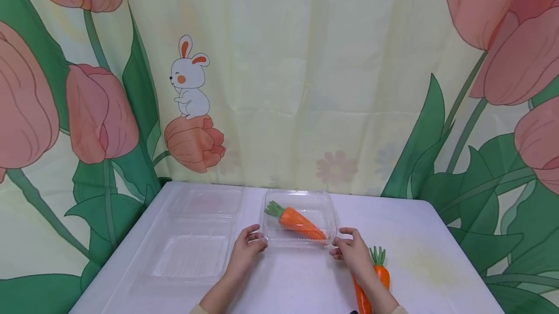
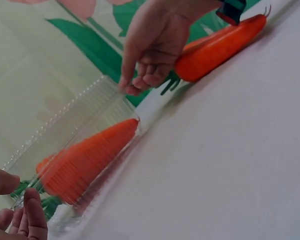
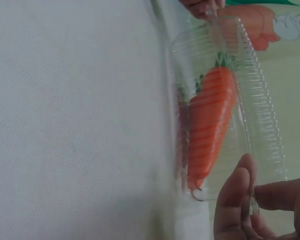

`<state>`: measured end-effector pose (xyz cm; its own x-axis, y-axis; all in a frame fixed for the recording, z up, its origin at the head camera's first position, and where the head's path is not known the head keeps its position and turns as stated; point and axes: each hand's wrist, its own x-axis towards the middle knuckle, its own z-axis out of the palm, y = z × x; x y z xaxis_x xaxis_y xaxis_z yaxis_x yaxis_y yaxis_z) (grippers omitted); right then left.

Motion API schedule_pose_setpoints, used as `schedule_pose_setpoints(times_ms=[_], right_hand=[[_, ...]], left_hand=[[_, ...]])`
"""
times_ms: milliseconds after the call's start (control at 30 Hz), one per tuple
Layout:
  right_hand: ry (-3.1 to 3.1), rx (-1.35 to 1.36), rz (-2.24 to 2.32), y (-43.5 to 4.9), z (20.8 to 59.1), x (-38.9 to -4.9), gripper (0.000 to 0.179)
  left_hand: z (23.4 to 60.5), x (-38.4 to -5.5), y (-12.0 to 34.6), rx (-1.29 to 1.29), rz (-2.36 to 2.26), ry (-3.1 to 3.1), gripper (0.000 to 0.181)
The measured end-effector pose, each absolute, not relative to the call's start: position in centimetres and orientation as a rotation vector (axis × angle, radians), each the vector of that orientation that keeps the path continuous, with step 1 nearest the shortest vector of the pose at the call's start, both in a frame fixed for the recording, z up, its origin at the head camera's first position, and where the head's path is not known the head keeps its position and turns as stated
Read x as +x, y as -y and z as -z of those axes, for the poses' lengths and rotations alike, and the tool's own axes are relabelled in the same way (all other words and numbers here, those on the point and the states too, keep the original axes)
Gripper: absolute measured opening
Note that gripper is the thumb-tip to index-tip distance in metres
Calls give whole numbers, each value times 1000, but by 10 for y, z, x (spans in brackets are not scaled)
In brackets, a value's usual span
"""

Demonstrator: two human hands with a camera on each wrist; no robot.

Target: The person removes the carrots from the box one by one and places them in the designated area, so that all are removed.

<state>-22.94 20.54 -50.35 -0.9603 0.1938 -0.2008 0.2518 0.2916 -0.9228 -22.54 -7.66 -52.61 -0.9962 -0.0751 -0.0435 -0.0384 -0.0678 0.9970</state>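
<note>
Clear ribbed plastic rectangular box [image 1: 284,240]: btwn the two grips, just ahead of them; lid looks down.
Bare L hand [image 1: 246,251]: thumb & fingers clamped on box's near L rim corner.
Bare R hand [image 1: 354,254]: thumb & fingertips together on near R rim corner, pinch plain in R wrist view.
Orange tapered carrot w/ green top [image 1: 302,223]: inside box, on a slant, leaf end far side of L grip, tip twd R grip.
Weight: prob. light; carrot looks like a toy, can't be sure.
Stiffness: thin walls, likely springy; ribs help a bit, hard squeeze cd dent or crack 'em. Carrot looks firm.
Slip: smooth plastic, prob. slick; carrot cd slide twd R grip if tipped.
Best hold: flat rim, both near corners, as now; palm under base if lifted, b/c flange may flex.
Other carrot(s), orange w/ green leaves [image 1: 382,275]: near side of R grip, part hidden by R forearm; can't tell if 1 or 2.
Open clear plastic tray & lid [image 1: 188,256]: L of L grip, apart, on white table [image 1: 297,285].
</note>
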Motion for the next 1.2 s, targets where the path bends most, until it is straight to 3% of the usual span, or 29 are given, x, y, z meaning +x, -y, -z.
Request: schedule_pose_setpoints(times_ms=[600,1200], right_hand=[[-2292,453,1924,-207,502,-227,28],[-2347,383,1812,-206,498,-225,28]], left_hand=[[532,-216,79,232,2347,2062,70],[538,-213,73,283,2292,1950,43]])
